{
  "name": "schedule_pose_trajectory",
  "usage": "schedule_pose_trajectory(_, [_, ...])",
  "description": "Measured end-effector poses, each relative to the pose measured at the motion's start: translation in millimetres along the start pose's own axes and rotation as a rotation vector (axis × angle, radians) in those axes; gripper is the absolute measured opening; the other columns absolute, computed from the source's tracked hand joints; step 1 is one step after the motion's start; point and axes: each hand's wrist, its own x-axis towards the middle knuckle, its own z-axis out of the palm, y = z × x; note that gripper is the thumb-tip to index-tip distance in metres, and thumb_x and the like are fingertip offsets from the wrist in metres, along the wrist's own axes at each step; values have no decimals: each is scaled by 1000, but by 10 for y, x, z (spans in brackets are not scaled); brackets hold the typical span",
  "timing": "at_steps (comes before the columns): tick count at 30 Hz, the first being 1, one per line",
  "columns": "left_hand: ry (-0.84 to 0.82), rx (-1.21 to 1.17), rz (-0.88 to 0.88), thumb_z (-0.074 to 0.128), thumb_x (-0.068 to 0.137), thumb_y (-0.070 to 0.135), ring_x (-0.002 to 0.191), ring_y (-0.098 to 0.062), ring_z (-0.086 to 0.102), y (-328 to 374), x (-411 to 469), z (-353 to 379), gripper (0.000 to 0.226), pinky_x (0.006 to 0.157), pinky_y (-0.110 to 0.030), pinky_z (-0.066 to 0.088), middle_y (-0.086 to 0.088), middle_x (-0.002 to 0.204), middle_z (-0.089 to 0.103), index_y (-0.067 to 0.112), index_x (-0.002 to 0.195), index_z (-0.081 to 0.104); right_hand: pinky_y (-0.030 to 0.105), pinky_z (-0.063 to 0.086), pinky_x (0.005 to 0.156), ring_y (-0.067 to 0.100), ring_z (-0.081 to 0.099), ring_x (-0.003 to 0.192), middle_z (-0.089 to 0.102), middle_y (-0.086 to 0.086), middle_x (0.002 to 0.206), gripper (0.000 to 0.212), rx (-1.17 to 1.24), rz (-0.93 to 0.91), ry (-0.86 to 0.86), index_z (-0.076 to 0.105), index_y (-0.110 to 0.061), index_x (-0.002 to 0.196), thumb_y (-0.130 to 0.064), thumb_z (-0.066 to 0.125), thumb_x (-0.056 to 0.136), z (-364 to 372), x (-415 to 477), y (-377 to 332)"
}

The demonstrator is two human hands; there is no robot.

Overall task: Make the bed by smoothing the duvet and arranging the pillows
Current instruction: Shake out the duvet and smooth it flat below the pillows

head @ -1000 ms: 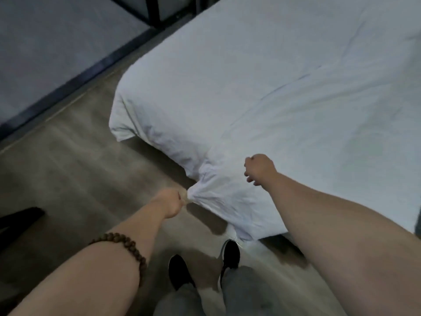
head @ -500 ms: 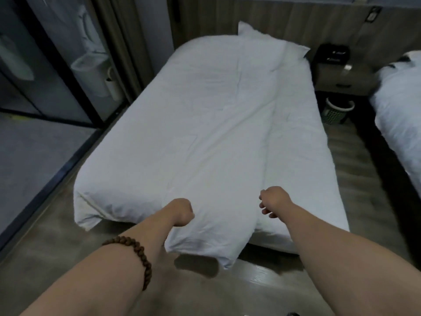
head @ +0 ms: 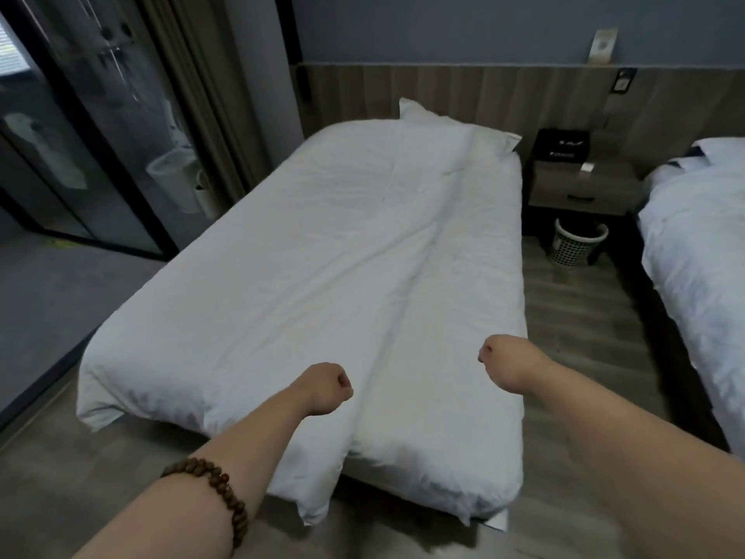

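A white duvet (head: 290, 276) lies along the left and middle of the bed, its right edge running down the sheet (head: 475, 316). Its near corner (head: 308, 514) hangs over the foot. A white pillow (head: 463, 129) lies at the head, partly under the duvet. My left hand (head: 324, 389), with a bead bracelet on its wrist, is a fist at the duvet's right edge near the foot and appears to grip the fabric. My right hand (head: 506, 367) is a curled fist above the bare sheet and holds nothing that I can see.
A wooden nightstand (head: 580, 187) with a black box stands right of the head, with a white mesh bin (head: 576, 244) on the floor below it. A second bed (head: 701, 252) lies at the right. Glass bathroom partition (head: 80, 155) and curtain at the left. Wood floor around the foot.
The view rose from the bed's foot corner to the whole bed. My left hand moved with the duvet up over the foot of the bed. My right hand moved right, over the sheet.
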Motion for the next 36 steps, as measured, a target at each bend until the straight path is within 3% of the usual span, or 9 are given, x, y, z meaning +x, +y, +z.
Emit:
schedule_pose_trajectory(4, [-23, -33, -60, 57, 92, 29, 88, -17, 72, 547, 230, 230, 19, 68, -25, 49, -1, 102, 71, 14, 97, 68, 24, 37, 56, 24, 54, 83, 60, 7, 91, 24, -114, -139, 60, 50, -9, 78, -4, 35, 96, -456, 357, 536])
schedule_pose_trajectory(7, [-26, -81, -104, 58, 91, 27, 83, -16, 74, 944, 600, 350, 15, 68, -26, 49, 3, 99, 69, 14, 93, 66, 25, 34, 52, 20, 50, 71, 58, 7, 80, 23, -95, -181, 90, 47, -9, 74, -4, 36, 94, -718, 775, 924])
schedule_pose_trajectory(12, [-47, -137, -137, 56, 86, 21, 66, -16, 67, 1659, 1611, 550, 7, 54, -22, 41, -2, 80, 55, 19, 80, 53, 36, 53, 76, 24, 61, 85, 65, 7, 93, 22, -191, -210, 35, 57, -8, 90, -9, 37, 98, -1189, 1710, 1659])
schedule_pose_trajectory(15, [-103, -150, -167, 56, 87, 22, 65, -21, 61, 2248, 2218, 673, 8, 54, -22, 41, -7, 81, 61, 18, 80, 54, 26, 44, 62, 19, 57, 80, 60, 1, 89, 23, -203, -205, -6, 55, -14, 87, -15, 36, 101, -1621, 2296, 2084])
schedule_pose_trajectory(18, [-111, -175, -158, 57, 90, 26, 76, -24, 68, 2949, 2771, 652, 14, 61, -24, 44, -10, 90, 71, 14, 84, 62, 20, 31, 55, 10, 48, 71, 52, -6, 81, 32, -197, -235, -34, 46, -24, 75, -21, 33, 104, -2144, 2796, 2371])
schedule_pose_trajectory(22, [-82, -164, -118, 56, 96, 23, 99, -23, 67, 3882, 3471, 413, 29, 74, -24, 49, -8, 109, 70, 3, 110, 70, 27, 36, 73, 21, 54, 89, 64, 3, 101, 31, -273, -275, -20, 43, -26, 71, -20, 36, 101, -2663, 3669, 2747])
schedule_pose_trajectory(25, [-43, -185, -165, 55, 96, 21, 104, -24, 67, 4412, 4026, 205, 21, 89, -32, 56, -11, 115, 70, 10, 106, 70, 27, 37, 78, 24, 60, 105, 67, 6, 117, 23, -292, -300, -41, 53, -24, 85, -23, 37, 102, -2929, 4383, 2976])
schedule_pose_trajectory(29, [17, -216, -186, 54, 95, 18, 102, -31, 69, 4823, 4806, -56, 26, 71, -30, 48, -27, 110, 67, -5, 87, 62, 29, 43, 81, 26, 61, 106, 66, 8, 120, 30, -301, -367, -22, 63, -17, 102, -31, 37, 103, -3366, 5479, 3194])
schedule_pose_trajectory(36, [163, -414, -471, 58, 90, 28, 81, -27, 75, 5147, 5627, -514, 20, 58, -28, 51, -8, 86, 74, 10, 88, 67, 36, 50, 87, 24, 58, 100, 62, 6, 118, 28, -393, -526, -65, 59, -16, 113, -28, 35, 104, -4409, 7204, 3023])
